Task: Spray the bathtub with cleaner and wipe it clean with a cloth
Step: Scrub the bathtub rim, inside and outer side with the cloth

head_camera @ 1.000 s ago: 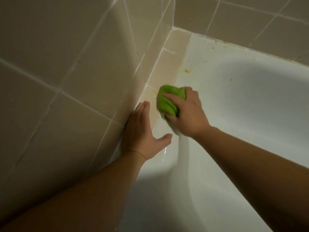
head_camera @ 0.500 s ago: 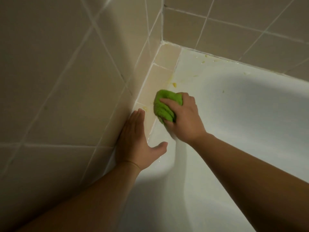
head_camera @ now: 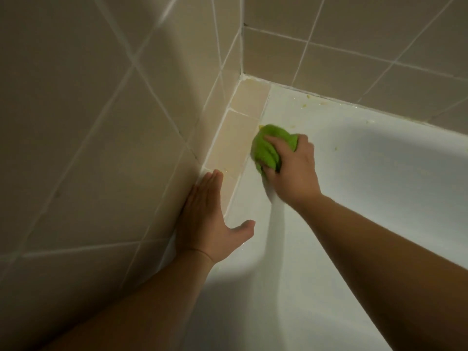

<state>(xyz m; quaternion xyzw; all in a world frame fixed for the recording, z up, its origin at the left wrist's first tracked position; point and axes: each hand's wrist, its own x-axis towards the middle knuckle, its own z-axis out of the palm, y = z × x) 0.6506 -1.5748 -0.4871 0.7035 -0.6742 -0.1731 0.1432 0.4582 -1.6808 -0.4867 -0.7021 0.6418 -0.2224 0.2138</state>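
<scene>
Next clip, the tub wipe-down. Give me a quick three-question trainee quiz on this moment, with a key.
1. True or false: the left hand holds a spray bottle.
2. What does the right hand grip?
3. Yellowish specks remain on the bathtub rim: A) near the far corner, B) under the left palm, C) nowhere.

Key:
1. False; it rests flat where the tiled wall meets the rim.
2. The green cloth.
3. A.

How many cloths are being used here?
1: a green cloth, gripped by the right hand on the bathtub rim near the corner. Others may be out of view.
</scene>
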